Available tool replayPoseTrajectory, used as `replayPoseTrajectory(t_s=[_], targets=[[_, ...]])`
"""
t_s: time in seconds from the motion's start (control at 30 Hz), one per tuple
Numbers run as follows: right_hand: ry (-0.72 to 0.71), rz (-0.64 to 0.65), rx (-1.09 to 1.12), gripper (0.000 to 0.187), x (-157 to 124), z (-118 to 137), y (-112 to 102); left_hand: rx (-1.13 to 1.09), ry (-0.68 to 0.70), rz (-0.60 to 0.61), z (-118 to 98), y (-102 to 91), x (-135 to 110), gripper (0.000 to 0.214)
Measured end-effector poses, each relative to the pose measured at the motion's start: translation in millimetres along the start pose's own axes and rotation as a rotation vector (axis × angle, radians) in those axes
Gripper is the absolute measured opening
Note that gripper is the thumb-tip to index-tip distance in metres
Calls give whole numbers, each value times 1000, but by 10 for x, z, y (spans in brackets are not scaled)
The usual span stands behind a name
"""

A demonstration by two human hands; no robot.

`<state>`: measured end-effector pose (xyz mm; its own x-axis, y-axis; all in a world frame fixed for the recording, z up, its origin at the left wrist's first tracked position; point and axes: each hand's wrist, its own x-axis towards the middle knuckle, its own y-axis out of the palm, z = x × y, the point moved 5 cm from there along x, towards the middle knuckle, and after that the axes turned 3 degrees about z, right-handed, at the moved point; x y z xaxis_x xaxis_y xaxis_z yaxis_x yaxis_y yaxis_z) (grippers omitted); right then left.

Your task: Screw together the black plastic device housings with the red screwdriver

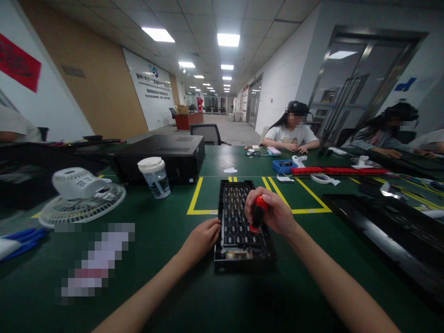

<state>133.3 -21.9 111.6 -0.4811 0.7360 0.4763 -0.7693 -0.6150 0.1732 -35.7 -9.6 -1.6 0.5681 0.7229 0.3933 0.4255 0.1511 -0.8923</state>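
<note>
head view: a long black case (243,267) is seen on the green table (208,303), approx. straight ahead, w/ its long sides run away from the wearer. its inside is lined w/ rows of dark cell-like shapes, & a tan strip (239,255) is shown at the near end. a red-and-black tool (259,215) is gripped in the right hand (274,210), fingers curled round the handle, over the r. part of the case; whether the inside is touched by the tool's lower end can't be told. the left hand (203,235) is laid at the case's l. edge, fingers together & slightly bent; whether the edge is pinched or just touched can't be told.

beyond & around the case, yellow tape (194,196) is stuck on the tabletop. on the l., a white fan (78,182), a lidded cup (156,178), a big black box (159,155) & blue-and-white gloves (22,243) are placed; a pixelated item (100,263) can't be made out. on the r., a dark panel (378,231), a red strip (326,171) & a small blue bin (278,169) are set out. a person in a white top (291,136) is seated across the table.
</note>
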Motion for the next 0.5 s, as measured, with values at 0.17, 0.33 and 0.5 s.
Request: replayPoseTrajectory(t_s=[0.17,0.33,0.5], targets=[[2,34,13,21,-3,-18,-5,-5,29,-16,-5,2,1,21],[4,65,14,21,-5,-25,-15,23,41,-31,6,21,-5,19],[7,68,-18,21,-12,-7,-31,25,43,-31,4,24,-7,19]])
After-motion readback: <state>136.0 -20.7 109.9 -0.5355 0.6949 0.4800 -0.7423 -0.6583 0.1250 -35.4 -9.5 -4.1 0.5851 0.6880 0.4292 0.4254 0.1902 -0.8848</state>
